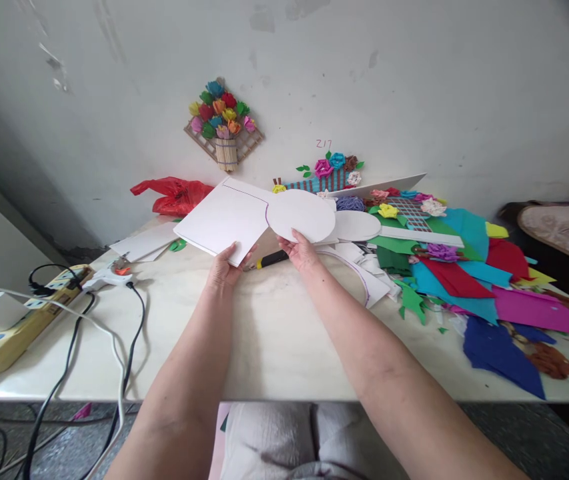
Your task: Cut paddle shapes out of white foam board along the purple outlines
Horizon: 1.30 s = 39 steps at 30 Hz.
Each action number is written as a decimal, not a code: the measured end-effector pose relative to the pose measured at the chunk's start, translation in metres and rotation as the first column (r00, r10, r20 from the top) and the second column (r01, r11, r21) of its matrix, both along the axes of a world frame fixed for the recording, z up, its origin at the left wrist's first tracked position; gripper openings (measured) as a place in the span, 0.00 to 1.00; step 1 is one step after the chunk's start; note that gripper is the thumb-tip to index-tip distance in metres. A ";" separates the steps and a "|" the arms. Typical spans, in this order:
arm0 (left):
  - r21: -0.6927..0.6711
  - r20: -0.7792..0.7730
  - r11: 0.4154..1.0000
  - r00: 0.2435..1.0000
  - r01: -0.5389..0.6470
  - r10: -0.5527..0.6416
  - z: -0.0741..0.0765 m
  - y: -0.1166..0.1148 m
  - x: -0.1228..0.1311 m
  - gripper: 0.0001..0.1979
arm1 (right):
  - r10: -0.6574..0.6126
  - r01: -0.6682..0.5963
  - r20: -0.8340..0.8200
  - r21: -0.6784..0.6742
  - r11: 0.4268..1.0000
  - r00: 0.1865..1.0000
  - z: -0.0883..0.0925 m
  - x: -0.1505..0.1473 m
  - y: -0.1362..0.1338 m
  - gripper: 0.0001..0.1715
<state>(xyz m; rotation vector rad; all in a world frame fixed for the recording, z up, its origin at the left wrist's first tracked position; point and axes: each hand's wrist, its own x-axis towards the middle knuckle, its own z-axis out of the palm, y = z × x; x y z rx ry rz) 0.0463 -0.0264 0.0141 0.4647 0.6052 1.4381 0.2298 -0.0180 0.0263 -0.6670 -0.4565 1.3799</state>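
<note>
My left hand (229,265) is closed on the near corner of a white foam board (217,217), thumb on top. A curved purple line runs along the board's right side. My right hand (300,252) grips the lower edge of a white foam disc (303,215), which is held up beside that curved edge. Whether the disc and board touch is hard to tell. Below, between my hands, a utility knife (273,258) with a black and yellow handle lies on the table. A curved white offcut (371,288) with a purple line lies by my right wrist.
On the table (289,347), coloured felt sheets (464,287) and a white oval piece (359,225) lie to the right. A red plastic bag (179,195) sits behind the board. At left are a glue gun (113,277), power strip (29,323) and cables. A flower decoration (224,127) hangs on the wall.
</note>
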 end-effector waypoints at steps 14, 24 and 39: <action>-0.013 0.016 1.000 0.999 -0.028 0.028 -0.001 0.005 -0.002 0.22 | 0.057 -0.059 0.047 0.048 0.997 0.997 0.000 0.000 0.000 0.06; -0.015 0.054 0.982 0.981 -0.188 0.189 0.001 0.008 -0.008 0.18 | 0.073 -0.109 0.413 0.065 0.992 0.908 -0.006 -0.004 -0.002 0.04; -0.046 0.007 0.950 0.951 -0.308 0.308 -0.002 0.012 -0.009 0.12 | -0.366 0.186 0.925 0.379 0.907 -0.101 -0.015 0.014 0.000 0.18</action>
